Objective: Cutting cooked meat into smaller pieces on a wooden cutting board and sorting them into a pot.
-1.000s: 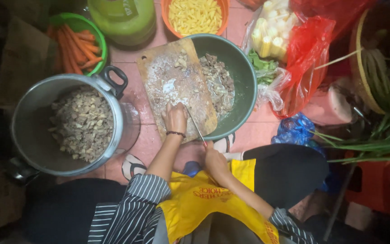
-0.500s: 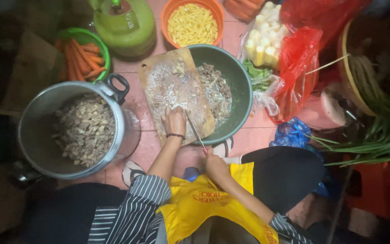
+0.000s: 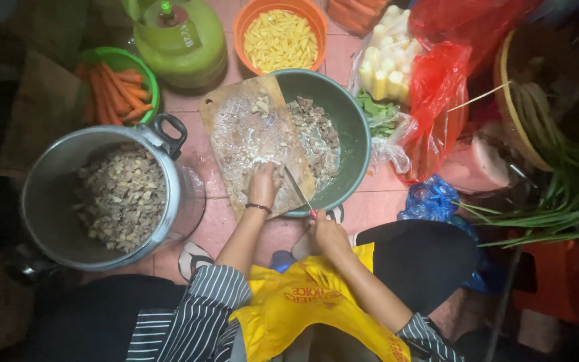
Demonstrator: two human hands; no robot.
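A wooden cutting board lies tilted across the rim of a green basin that holds chopped meat. My left hand presses down on a small piece at the board's near end. My right hand is shut on a knife, whose blade angles up onto the board just right of my left hand. A few meat bits sit at the board's far end.
A big metal pot of chopped pieces stands at left. Behind are a green bowl of carrots, a green gas cylinder and an orange bowl of yellow strips. Bagged corn, red bags and green onions crowd the right.
The view has shifted slightly. My hands stay at the board's near end, knife beside my left hand.
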